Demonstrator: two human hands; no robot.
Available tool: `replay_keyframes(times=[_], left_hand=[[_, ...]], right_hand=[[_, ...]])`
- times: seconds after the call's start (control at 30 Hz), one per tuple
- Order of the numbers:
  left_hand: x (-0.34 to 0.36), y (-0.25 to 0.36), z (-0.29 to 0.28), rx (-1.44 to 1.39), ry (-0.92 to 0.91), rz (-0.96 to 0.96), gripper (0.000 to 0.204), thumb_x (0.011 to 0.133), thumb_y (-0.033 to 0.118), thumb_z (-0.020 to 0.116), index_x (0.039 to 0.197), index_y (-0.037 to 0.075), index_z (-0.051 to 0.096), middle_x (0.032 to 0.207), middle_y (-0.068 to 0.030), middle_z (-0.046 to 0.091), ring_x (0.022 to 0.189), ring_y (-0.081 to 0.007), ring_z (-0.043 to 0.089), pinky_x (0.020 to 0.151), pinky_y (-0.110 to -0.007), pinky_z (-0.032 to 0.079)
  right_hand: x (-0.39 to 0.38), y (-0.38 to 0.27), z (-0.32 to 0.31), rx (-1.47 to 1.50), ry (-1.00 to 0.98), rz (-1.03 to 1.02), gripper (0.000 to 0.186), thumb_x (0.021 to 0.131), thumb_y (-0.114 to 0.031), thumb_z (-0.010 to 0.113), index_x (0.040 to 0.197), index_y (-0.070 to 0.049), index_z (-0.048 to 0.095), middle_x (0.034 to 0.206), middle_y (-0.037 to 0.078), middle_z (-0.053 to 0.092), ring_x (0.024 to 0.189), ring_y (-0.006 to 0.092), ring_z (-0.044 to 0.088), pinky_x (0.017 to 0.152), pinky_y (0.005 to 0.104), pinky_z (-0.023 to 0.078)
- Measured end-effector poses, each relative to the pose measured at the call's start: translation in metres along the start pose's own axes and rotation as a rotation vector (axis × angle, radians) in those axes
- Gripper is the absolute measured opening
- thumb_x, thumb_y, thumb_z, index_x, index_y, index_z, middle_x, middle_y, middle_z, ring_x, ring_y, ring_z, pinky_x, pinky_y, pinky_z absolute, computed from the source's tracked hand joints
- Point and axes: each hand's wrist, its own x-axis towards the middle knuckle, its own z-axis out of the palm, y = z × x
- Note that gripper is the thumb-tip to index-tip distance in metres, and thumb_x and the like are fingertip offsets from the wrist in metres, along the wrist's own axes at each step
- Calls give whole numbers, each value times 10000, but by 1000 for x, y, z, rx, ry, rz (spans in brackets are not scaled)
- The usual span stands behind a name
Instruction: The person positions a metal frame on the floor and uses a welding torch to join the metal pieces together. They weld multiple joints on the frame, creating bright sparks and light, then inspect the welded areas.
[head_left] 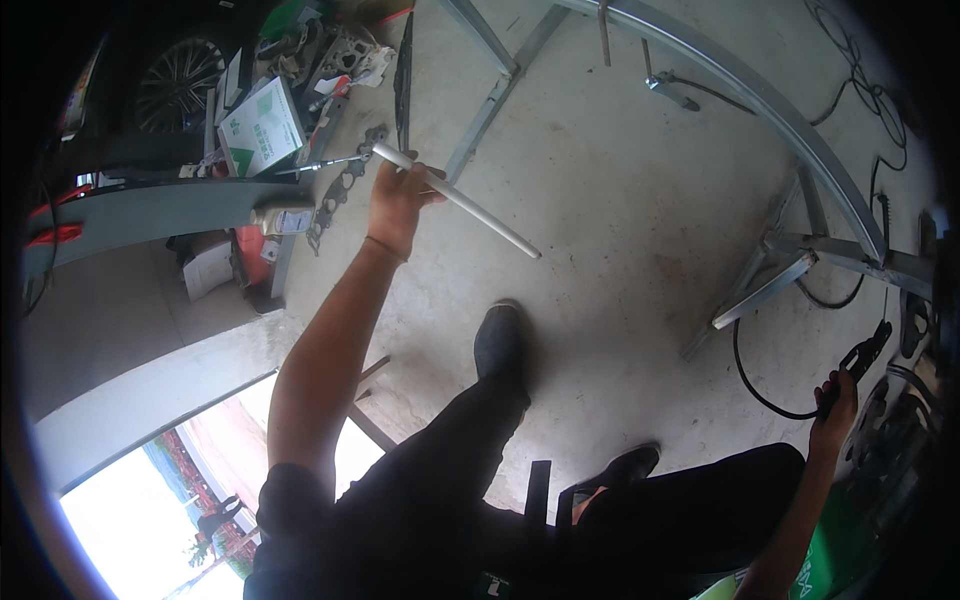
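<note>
Overhead view: a person stood on a concrete floor (620,200), both arms reaching out from the lower edge.
Left hand: the left hand (397,200) was raised forward, its fingers (425,182) closed around a white rod (455,199).
White rod: it was held near its upper end and slanted down to the right, its free tip hanging in the air above the floor, well apart from the shoes.
Right hand: the right hand (836,397) was out at the right rim, fingers wrapped around the handle of a black clamp tool (866,355).
Cable: a black cable (750,375) looped over the floor from that tool.
Metal frame: a grey metal frame (790,130) of curved and straight bars lay across the floor at the top and right.
Legs: a dark shoe (497,340) stood ahead on the floor, a second shoe (625,468) nearer the body.
Clutter: beyond the left hand lay a green and white box (260,125), a grey gasket plate (345,185) and a car wheel (178,82).
</note>
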Motion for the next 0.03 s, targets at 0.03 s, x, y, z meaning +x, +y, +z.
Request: replay_keyframes(times=[0.03], left_hand=[[3,-1,-7,-20,33,-18,337,1001,122,488,1257,-87,429,1016,-205,652,892,-272,690,769,-365,609]], right_hand=[[-5,5,-4,-4,6,15,286,996,-182,561,1256,-65,581,1108,49,604,920,135,581,818,314,519]])
